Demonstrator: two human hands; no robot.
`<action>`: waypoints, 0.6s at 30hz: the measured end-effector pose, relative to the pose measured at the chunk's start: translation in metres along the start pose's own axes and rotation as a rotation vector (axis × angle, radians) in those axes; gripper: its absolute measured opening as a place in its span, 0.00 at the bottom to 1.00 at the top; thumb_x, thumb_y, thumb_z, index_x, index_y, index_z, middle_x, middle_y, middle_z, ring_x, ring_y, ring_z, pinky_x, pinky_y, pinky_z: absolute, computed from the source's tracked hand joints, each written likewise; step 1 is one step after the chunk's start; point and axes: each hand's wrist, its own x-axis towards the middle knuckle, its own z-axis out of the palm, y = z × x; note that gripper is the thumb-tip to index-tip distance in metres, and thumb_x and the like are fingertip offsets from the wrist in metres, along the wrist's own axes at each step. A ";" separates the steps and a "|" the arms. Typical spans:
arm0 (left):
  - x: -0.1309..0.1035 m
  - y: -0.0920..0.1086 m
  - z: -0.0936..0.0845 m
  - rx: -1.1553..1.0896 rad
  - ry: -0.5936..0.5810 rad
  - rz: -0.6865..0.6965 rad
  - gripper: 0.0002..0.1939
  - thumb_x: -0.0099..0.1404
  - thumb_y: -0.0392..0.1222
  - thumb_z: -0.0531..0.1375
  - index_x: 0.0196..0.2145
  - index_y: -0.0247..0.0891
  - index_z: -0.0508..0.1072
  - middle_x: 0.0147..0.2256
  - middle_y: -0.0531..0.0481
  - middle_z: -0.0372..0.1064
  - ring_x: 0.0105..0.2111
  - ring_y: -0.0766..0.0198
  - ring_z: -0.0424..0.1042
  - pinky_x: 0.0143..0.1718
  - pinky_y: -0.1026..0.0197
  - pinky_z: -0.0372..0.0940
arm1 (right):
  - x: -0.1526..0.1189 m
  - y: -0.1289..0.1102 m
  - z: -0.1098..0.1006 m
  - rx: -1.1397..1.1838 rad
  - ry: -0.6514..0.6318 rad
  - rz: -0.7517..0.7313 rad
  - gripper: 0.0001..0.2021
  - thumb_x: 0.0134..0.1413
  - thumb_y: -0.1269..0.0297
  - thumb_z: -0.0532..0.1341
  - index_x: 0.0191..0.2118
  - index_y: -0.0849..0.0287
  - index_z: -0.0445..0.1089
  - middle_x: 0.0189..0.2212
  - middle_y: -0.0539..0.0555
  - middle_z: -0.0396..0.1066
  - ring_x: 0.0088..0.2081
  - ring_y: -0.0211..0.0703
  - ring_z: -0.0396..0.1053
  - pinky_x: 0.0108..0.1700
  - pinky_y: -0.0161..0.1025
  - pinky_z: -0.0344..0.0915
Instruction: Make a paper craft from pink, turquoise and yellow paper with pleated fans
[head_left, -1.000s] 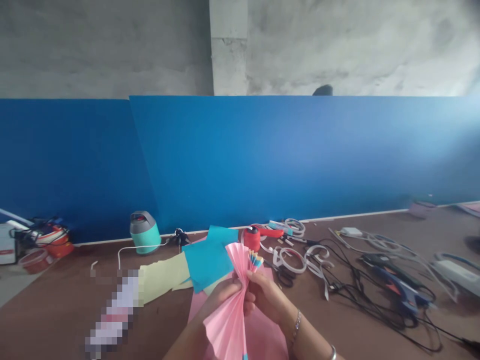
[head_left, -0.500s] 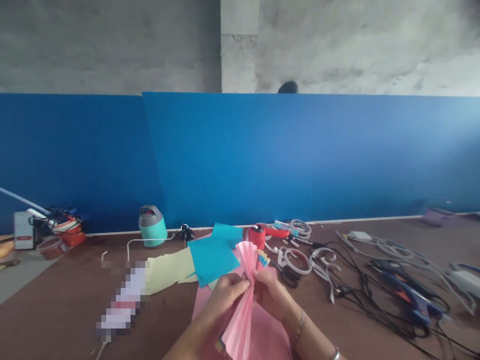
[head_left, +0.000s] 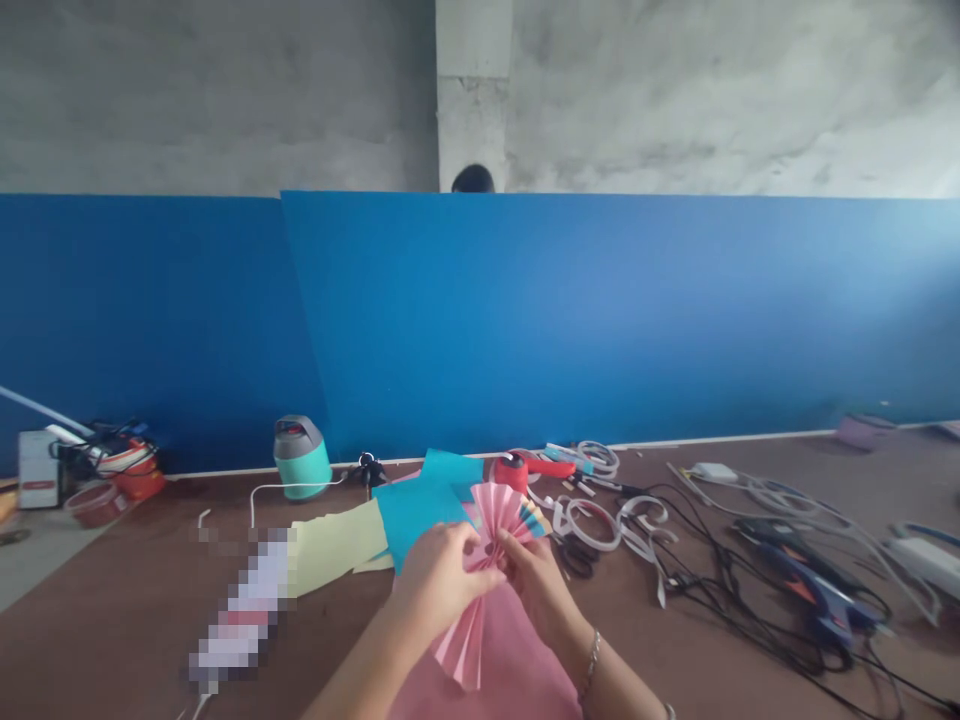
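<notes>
A pleated pink paper fan [head_left: 466, 645] is pinched at its narrow middle, its folds spreading at the upper and lower ends. My left hand [head_left: 444, 578] grips the waist from the left, thumb across the front. From the right, my right hand [head_left: 531, 578] pinches the same waist with thumb and fingers. Blue and yellow pleats [head_left: 534, 518] show at the upper right end of the fan. Beneath my hands lies a pink sheet [head_left: 517, 665]. Blue sheets [head_left: 409, 505] and pale yellow sheets [head_left: 337, 545] lie just behind and to the left.
A red tool [head_left: 511, 472], scissors [head_left: 577, 556] and coiled white cables [head_left: 600, 525] lie behind my right hand. Black cords and a blue glue gun [head_left: 814, 590] are farther right. A teal container [head_left: 302, 468] stands at the back left, before a blue partition [head_left: 525, 320].
The fan's upper end has spread wider, and its lower end has turned. My left hand has shifted up over the waist. A dark head shape behind the partition has moved left.
</notes>
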 end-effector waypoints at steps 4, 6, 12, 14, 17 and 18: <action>0.004 0.001 0.012 0.105 -0.057 -0.001 0.05 0.50 0.38 0.62 0.19 0.40 0.72 0.19 0.51 0.67 0.27 0.56 0.68 0.35 0.60 0.54 | 0.000 -0.001 -0.001 -0.107 0.050 -0.022 0.23 0.42 0.48 0.67 0.15 0.63 0.65 0.13 0.49 0.61 0.18 0.32 0.57 0.24 0.33 0.53; 0.009 -0.007 0.012 0.002 -0.128 -0.070 0.06 0.51 0.38 0.60 0.18 0.38 0.72 0.18 0.51 0.68 0.26 0.58 0.68 0.33 0.61 0.55 | 0.000 -0.003 -0.001 -0.170 0.086 -0.014 0.23 0.40 0.46 0.67 0.14 0.62 0.65 0.11 0.50 0.62 0.17 0.32 0.57 0.22 0.33 0.52; 0.020 -0.025 0.002 -0.369 -0.196 -0.303 0.11 0.49 0.45 0.64 0.26 0.33 0.74 0.26 0.45 0.75 0.29 0.56 0.73 0.34 0.59 0.62 | 0.002 -0.005 -0.003 -0.097 0.082 0.061 0.22 0.38 0.46 0.67 0.23 0.63 0.69 0.11 0.46 0.60 0.14 0.30 0.55 0.18 0.31 0.48; 0.020 -0.026 0.000 -0.439 -0.182 -0.306 0.16 0.50 0.49 0.65 0.28 0.33 0.73 0.28 0.44 0.76 0.30 0.57 0.74 0.35 0.58 0.63 | 0.001 -0.007 -0.004 -0.003 0.044 0.084 0.22 0.38 0.46 0.68 0.26 0.63 0.70 0.12 0.45 0.60 0.14 0.29 0.55 0.18 0.30 0.49; 0.021 -0.028 0.000 -0.565 -0.174 -0.297 0.20 0.48 0.53 0.67 0.30 0.32 0.73 0.29 0.42 0.76 0.30 0.57 0.74 0.36 0.58 0.63 | 0.000 -0.011 -0.005 0.108 -0.045 0.075 0.22 0.38 0.47 0.68 0.29 0.64 0.70 0.15 0.46 0.63 0.14 0.27 0.54 0.18 0.29 0.49; 0.021 -0.029 0.001 -0.582 -0.166 -0.289 0.22 0.47 0.54 0.68 0.30 0.31 0.73 0.29 0.42 0.76 0.30 0.56 0.74 0.36 0.58 0.64 | -0.001 -0.012 -0.005 0.134 -0.061 0.064 0.22 0.39 0.47 0.68 0.29 0.63 0.70 0.15 0.45 0.63 0.14 0.26 0.54 0.17 0.28 0.48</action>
